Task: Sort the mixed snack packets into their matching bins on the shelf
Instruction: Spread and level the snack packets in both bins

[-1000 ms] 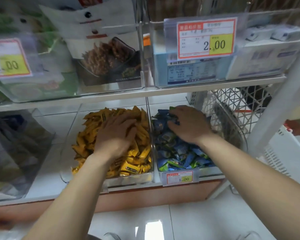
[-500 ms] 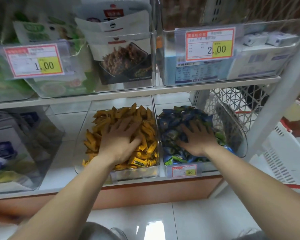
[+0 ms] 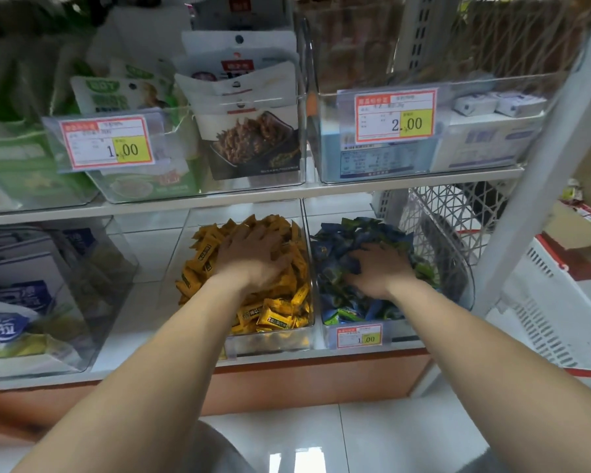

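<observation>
— What's in the bins?
— Yellow packets (image 3: 280,312) under the left hand (image 3: 253,257), spread flat; blue packets (image 3: 338,268) under the right hand (image 3: 377,271), also flat.
— Where?
— Bottom shelf (image 3: 140,268), above tiled floor (image 3: 372,438).

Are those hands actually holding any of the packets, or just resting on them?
Cannot tell. The left hand lies palm-down on the yellow packets, the right hand on the blue packets; any grip is hidden underneath.

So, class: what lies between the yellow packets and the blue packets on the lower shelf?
In the head view, only the clear walls of their two bins separate the yellow packets from the blue packets.
</observation>
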